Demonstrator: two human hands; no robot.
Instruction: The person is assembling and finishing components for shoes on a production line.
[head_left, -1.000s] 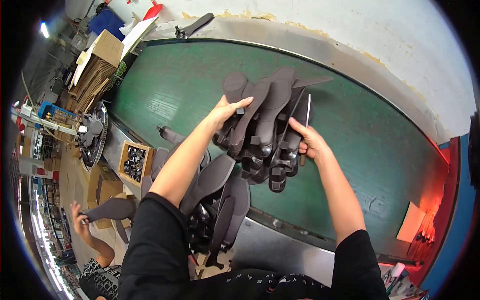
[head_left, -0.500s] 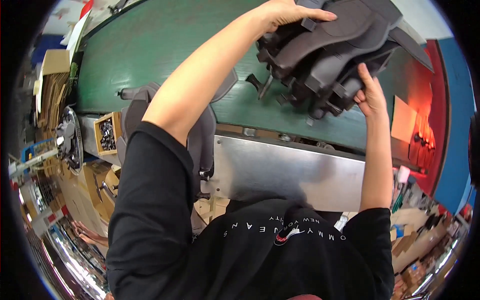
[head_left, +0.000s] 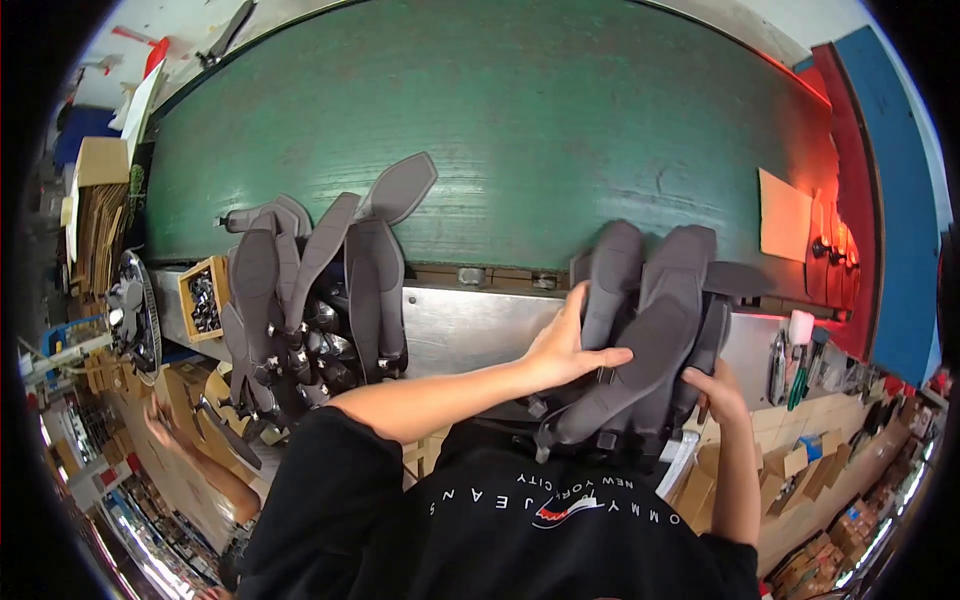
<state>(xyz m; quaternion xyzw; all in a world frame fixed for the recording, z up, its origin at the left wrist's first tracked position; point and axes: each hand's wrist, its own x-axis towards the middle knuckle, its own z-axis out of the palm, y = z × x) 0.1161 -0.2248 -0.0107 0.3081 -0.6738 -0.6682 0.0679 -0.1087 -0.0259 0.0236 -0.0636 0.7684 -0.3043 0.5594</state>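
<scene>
I hold a bundle of dark grey padded straps (head_left: 650, 330) with buckles close to my chest, at the near metal edge (head_left: 455, 325) of a green conveyor belt (head_left: 520, 120). My left hand (head_left: 568, 345) lies flat on top of the bundle, fingers spread over one strap. My right hand (head_left: 712, 385) grips the bundle from its right underside. A second heap of the same grey straps (head_left: 315, 290) hangs over the belt's edge to my left, untouched.
A small wooden box of metal parts (head_left: 203, 298) sits left of the heap, beside a round fan (head_left: 135, 310). Cardboard boxes (head_left: 95, 200) stack at far left. A brown card (head_left: 785, 215) lies on the belt at right, with tools (head_left: 800, 350) below it. Another person's hand (head_left: 160, 425) shows lower left.
The bundle has come down from high over the belt to the near edge by my chest. Both hands stayed on it. The view tilted down, showing the other heap at left.
</scene>
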